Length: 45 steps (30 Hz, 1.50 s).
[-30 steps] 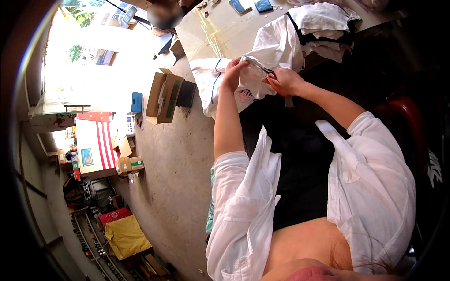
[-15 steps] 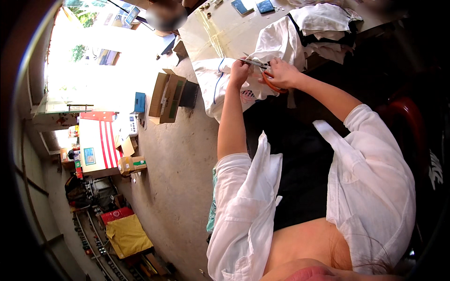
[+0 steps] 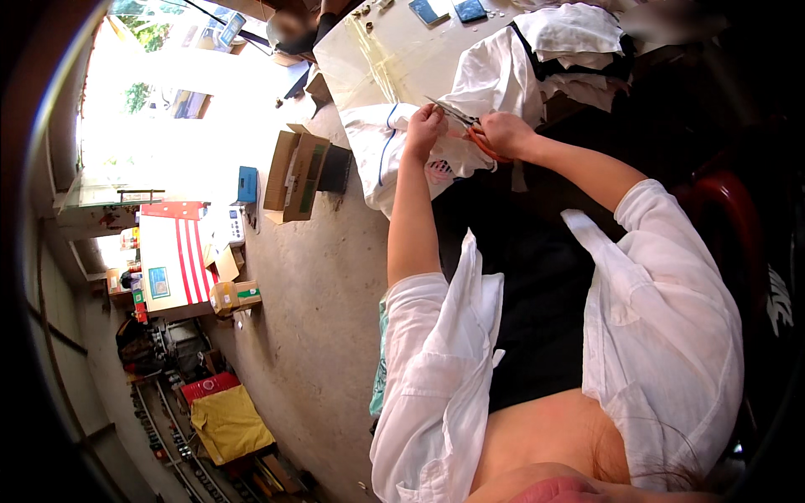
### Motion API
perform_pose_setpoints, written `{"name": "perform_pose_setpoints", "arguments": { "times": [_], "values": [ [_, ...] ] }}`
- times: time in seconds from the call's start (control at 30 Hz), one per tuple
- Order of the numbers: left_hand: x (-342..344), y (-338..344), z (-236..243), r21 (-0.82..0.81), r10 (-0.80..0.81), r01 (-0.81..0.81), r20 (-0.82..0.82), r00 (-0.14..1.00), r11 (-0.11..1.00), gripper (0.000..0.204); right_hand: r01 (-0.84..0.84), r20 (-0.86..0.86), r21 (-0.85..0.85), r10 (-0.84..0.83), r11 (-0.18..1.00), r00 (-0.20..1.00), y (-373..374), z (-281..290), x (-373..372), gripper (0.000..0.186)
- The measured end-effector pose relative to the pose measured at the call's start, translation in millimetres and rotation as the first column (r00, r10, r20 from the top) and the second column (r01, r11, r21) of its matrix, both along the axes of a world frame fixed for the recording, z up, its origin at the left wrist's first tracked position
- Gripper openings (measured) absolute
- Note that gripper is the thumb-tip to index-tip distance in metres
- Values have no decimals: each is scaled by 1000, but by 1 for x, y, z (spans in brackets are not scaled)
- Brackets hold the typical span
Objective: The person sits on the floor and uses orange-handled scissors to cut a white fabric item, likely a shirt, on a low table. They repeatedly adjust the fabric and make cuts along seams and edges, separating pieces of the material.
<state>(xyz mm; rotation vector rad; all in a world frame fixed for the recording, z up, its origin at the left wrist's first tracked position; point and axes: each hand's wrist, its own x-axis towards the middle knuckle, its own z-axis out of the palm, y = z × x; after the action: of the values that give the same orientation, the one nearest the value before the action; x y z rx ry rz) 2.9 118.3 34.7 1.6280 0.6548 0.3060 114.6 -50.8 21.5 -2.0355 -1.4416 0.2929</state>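
A white garment with a blue stripe and a dark-and-pink print lies over the near edge of the table and hangs down from it. My left hand is closed in a pinch on its cloth; what exactly sits between the fingertips is too small to make out. My right hand grips a pair of scissors with orange handles. Their metal blades point up and left, with the tip close beside my left fingertips. Behind my hands, more white cloth spreads across the table.
On the pale table, a stack of white and black clothes lies at the far right. Two small blue packets lie at the back. An open cardboard box stands left of the table. Another person is at the far left corner.
The scissors have tilted, their tip now higher by my left fingertips. My right hand has shifted and closed more around the handles. The other person's dark sleeve has come into view.
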Motion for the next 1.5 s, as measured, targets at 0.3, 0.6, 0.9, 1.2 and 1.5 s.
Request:
{"name": "perform_pose_setpoints", "arguments": {
  "times": [0.3,0.6,0.9,1.2,1.5],
  "values": [
    [17,5,-13,348,188,-140,-109,976,927,43,-62,-422,-73,26,995,906,-15,30,-8,58],
    [65,-43,13,845,288,-196,53,956,497,50,353,-608,120,-212,928,765,-56,14,46,51],
    [147,-99,-20,618,213,-69,-162,964,783,46,445,-723,215,-165,869,671,-74,27,64,33],
    [108,-70,-24,509,308,-272,16,951,816,16,557,-691,311,-219,770,689,-57,5,76,37],
    [55,-136,-11,525,-301,196,123,946,828,19,632,-625,210,-394,746,674,17,-47,149,34]
  ]
}}
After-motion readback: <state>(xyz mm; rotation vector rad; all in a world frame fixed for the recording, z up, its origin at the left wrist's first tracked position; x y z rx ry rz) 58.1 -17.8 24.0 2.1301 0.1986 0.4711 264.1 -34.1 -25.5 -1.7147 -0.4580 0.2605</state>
